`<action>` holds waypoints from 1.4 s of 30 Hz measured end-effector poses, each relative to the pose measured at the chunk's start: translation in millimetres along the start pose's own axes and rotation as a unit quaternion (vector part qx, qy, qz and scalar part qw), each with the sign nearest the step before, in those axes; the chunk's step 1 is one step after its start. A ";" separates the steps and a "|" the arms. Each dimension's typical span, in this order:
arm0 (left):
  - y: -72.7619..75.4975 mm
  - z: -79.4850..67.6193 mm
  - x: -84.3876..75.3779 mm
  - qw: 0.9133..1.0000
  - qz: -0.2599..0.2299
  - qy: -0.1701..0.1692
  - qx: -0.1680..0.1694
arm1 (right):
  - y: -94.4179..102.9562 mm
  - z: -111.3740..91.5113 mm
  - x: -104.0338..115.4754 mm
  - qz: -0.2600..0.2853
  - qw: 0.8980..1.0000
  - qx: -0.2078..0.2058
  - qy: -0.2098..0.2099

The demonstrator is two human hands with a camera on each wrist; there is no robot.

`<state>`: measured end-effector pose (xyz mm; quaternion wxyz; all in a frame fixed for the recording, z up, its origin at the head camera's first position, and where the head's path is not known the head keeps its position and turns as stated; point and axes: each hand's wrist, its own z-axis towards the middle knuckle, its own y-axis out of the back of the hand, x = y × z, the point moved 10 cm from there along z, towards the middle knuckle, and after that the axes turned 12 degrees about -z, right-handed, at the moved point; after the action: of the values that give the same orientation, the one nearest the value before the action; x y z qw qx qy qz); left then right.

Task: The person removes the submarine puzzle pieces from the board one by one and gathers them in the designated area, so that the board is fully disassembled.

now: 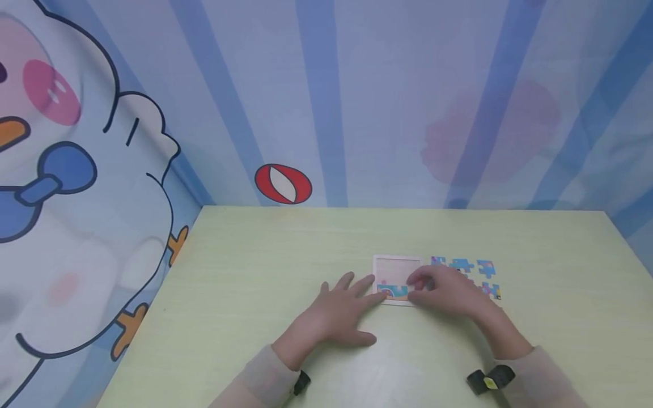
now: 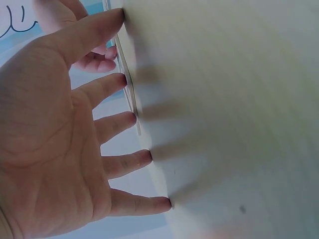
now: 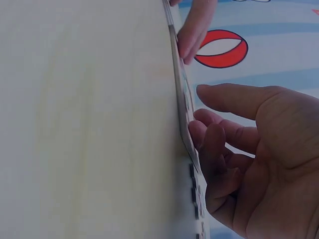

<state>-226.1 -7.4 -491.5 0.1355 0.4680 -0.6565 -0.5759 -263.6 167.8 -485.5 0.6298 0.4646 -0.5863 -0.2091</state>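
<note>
A white puzzle frame (image 1: 398,258) lies on the table, with joined puzzle pieces (image 1: 393,291) along its near edge, blue and orange. My left hand (image 1: 340,314) is spread flat at the frame's left side, its index fingertip on the pieces. In the left wrist view the left hand's (image 2: 60,134) fingers are straight, fingertips down. My right hand (image 1: 449,290) is over the frame's right side, fingers bent. The right wrist view shows a gap between thumb and index of the right hand (image 3: 269,154), with no piece visible there. The frame's lower right corner is hidden.
Loose blue puzzle pieces (image 1: 486,268) lie right of the frame, some partly behind the right hand. The pale table (image 1: 229,272) meets a striped blue backdrop (image 1: 377,113) at its far edge. A large cartoon figure (image 1: 102,238) is printed at the left.
</note>
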 end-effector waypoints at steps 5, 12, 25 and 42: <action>-0.1 0.0 -1.4 1.000 0.006 0.000 -0.004 | -8.1 2.6 3.3 -0.015 1.000 0.006 -0.010; 0.2 -0.7 -2.0 1.000 0.006 0.000 -0.006 | -10.1 5.1 7.2 -0.032 0.999 0.010 -0.007; -1.6 0.2 -1.2 1.000 0.015 0.003 -0.004 | -9.9 5.3 12.1 -0.045 0.999 0.017 -0.012; -1.7 0.5 -2.3 1.000 0.008 0.001 -0.005 | 2.0 -0.5 16.6 -0.027 1.000 -0.007 0.004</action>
<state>-224.5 -5.1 -492.3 0.1430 0.4631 -0.6571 -0.5774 -259.9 155.5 -474.7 0.6293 0.4765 -0.5698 -0.2285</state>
